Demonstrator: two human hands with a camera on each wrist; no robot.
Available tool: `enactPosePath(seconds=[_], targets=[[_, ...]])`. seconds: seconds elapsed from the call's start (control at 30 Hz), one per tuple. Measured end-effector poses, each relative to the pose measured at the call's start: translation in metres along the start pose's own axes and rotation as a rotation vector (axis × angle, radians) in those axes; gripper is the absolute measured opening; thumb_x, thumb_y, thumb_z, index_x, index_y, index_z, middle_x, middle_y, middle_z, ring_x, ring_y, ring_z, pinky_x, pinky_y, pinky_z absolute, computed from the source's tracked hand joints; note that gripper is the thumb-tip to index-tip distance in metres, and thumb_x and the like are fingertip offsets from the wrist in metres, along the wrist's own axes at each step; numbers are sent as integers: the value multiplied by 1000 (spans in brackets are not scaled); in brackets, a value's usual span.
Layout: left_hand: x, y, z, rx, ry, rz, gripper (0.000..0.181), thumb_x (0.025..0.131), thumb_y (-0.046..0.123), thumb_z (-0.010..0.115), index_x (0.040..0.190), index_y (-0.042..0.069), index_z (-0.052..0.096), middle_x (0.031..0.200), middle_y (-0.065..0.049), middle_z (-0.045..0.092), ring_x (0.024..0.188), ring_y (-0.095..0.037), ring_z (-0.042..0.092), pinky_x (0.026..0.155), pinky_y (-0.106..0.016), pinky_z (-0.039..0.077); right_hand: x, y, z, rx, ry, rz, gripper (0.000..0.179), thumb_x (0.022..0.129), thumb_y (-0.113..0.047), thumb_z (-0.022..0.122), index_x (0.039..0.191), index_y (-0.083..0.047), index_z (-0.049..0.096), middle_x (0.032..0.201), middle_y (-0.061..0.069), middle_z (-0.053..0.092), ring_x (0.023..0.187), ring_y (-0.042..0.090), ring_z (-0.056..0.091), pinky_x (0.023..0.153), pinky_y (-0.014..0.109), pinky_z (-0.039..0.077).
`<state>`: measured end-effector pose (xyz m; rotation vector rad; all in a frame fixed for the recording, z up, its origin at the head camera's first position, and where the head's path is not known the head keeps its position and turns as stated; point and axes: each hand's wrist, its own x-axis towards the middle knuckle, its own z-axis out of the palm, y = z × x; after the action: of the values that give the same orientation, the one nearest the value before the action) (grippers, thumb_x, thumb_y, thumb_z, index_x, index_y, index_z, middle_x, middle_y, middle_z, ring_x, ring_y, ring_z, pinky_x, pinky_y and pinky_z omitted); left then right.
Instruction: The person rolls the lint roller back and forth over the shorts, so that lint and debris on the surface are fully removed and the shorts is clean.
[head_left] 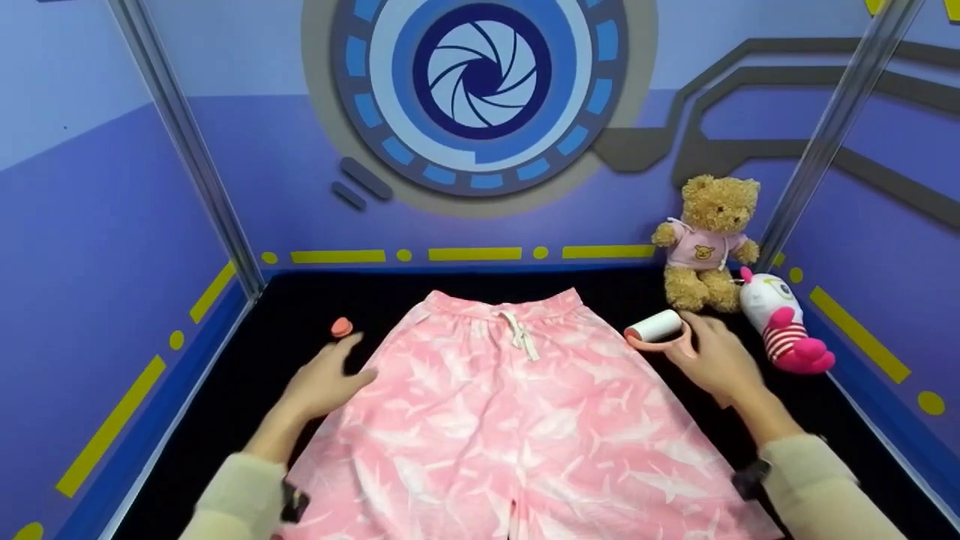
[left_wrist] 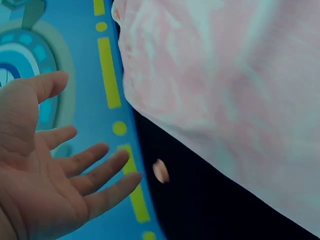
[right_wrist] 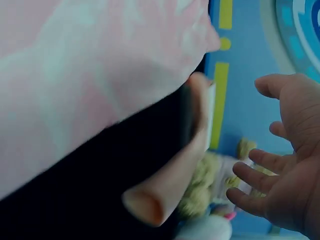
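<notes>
Pink shorts (head_left: pixel 510 420) spread flat on black table (head_left: pixel 300 300), in the middle, waistband toward back wall (head_left: pixel 285 172), legs toward the wearer, lower edge running out of frame. White drawstring (head_left: pixel 521 337) loose at centre front. Narrow strip of bare black between waistband and back wall. Broader bare stretch along left side, out to left wall (head_left: pixel 75 225). Left hand (head_left: pixel 322 379) over that side, thumb across shorts' edge in head view; fingers parted, loosely extended, nothing in the grip. Small orange piece (head_left: pixel 341 327) just beyond left fingertips, on bare black, well short of left wall. On the right, roller (head_left: pixel 656 326), white roll in pinkish frame, close by shorts' upper right edge; blurred in right wrist view, contact with cloth impossible to tell. Right hand (head_left: pixel 716 360) just beside roller, overlapping handle in head view; fingers spread wide and apart from handle in right wrist view, nothing gripped. Tighter room on this side: bear (head_left: pixel 709 240) seated behind roller, against back wall near corner; pink-and-white doll (head_left: pixel 787 322) tilted next to bear, between right hand and right wall (head_left: pixel 900 300). Black gap between shorts' right edge and right forearm.
</notes>
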<state>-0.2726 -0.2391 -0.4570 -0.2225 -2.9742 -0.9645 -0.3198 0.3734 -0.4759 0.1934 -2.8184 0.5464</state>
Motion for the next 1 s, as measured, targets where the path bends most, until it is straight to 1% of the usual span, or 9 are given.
enactPosePath(seconds=[0.13,0.27,0.37,0.47,0.57,0.63,0.77,0.87,1.0], targets=[[-20,-28,-2,-79,-52,-51,78,95,39,72,156,0,41,143,-35,52,130,-49,52,103,-63,43,-19,26,2,5,-73,71,82,95,-46,71,153,3,42,144,39,42,126,60,46,97,74,39],[-36,-52,-4,-175,-135,-147,80,94,34,74,155,-4,38,137,-39,53,119,-48,58,82,-58,55,-32,45,7,48,-151,145,88,95,-53,70,151,9,40,141,43,45,123,60,49,96,72,41],[-46,-63,-5,-281,-200,-233,79,95,32,73,154,-5,36,130,-33,58,108,-41,64,72,-54,58,-39,55,10,81,-192,178,89,95,-53,69,148,13,42,138,43,49,121,59,51,96,69,43],[-52,-71,-6,-380,-254,-273,72,97,29,72,150,-7,40,121,-22,64,101,-36,68,73,-54,59,-42,62,11,108,-207,194,85,95,-51,70,144,14,46,136,40,53,119,57,55,94,66,45],[-57,-77,-5,-441,-304,-281,64,98,26,70,145,-9,45,116,-17,67,97,-34,70,74,-53,60,-43,68,14,141,-194,201,78,95,-46,73,140,15,50,131,39,57,112,52,60,91,62,48],[-60,-81,-4,-452,-321,-280,60,97,24,71,142,-10,48,112,-16,68,95,-33,71,74,-53,60,-42,70,16,168,-174,210,74,95,-41,74,137,15,53,127,36,61,107,46,62,88,57,50],[-65,-89,-4,-466,-356,-271,55,94,17,72,137,-10,52,104,-14,69,91,-32,70,72,-53,61,-42,72,20,279,-148,276,60,92,-26,73,132,15,55,104,23,71,87,30,68,73,41,54],[-68,-95,-4,-485,-378,-259,52,91,12,73,134,-10,55,99,-13,70,88,-30,70,72,-52,61,-42,71,20,372,-112,349,53,87,-18,71,129,13,57,89,11,71,75,21,66,63,33,54],[-70,-100,-3,-507,-384,-242,47,88,8,72,130,-10,59,95,-11,71,85,-28,70,70,-51,61,-44,70,16,417,-21,395,48,86,-16,71,127,8,61,84,7,68,70,17,63,58,31,52]])
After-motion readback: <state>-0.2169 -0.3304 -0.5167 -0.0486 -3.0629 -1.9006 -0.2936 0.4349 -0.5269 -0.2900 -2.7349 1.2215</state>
